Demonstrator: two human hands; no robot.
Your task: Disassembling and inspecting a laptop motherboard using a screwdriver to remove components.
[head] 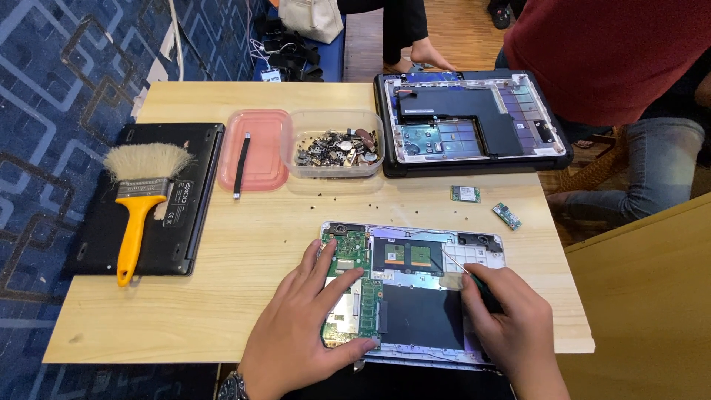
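An opened laptop base lies at the table's near edge, its green circuit board exposed on the left and a black panel in the middle. My left hand rests flat on that green board, thumb at its lower edge. My right hand grips a screwdriver with a dark green handle, its thin shaft pointing up-left into the laptop's upper right area.
A second opened laptop shell lies at the back right, with a person in a red top behind it. A clear tub of screws and parts, a pink lid, two small green cards, and a yellow-handled brush on a black laptop cover.
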